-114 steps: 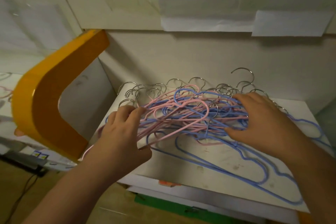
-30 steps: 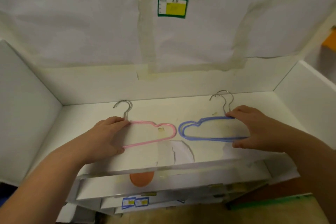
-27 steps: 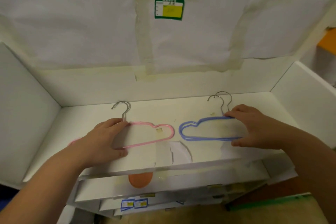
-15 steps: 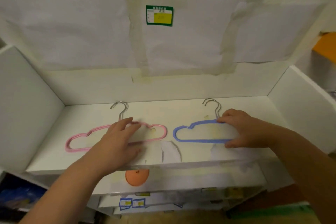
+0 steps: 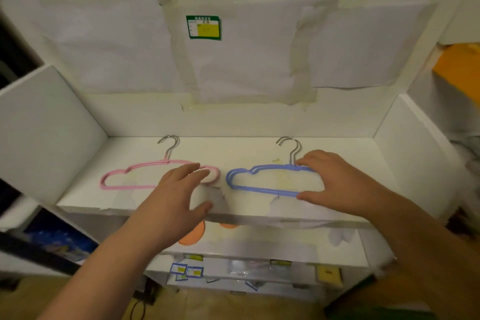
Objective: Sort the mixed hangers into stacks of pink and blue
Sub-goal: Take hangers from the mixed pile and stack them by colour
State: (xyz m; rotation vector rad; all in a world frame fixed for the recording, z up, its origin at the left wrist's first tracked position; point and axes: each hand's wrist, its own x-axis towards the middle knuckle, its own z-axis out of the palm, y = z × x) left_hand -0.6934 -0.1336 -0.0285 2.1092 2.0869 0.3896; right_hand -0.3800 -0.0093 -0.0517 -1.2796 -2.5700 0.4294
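Now both thin wire hangers flat on white shelf (image 5: 249,148). Pink plastic-coated hangers (image 5: 124,176) toward left side, blue plastic-coated hangers (image 5: 249,179) toward right, steel hooks pointing at back edge. My left hand (image 5: 174,197) over pink's right end, fingers straight, relaxed. My right hand (image 5: 330,179) spans blue, thumb and fingers pinching its bars. Risk: careless lift of either hand drags hanger, nudges neighbouring ends together, skews stacks.

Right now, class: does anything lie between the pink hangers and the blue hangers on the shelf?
Nothing visible does. Only bare shelf separates the pink hangers from the blue hangers, each partly under one of the hands.
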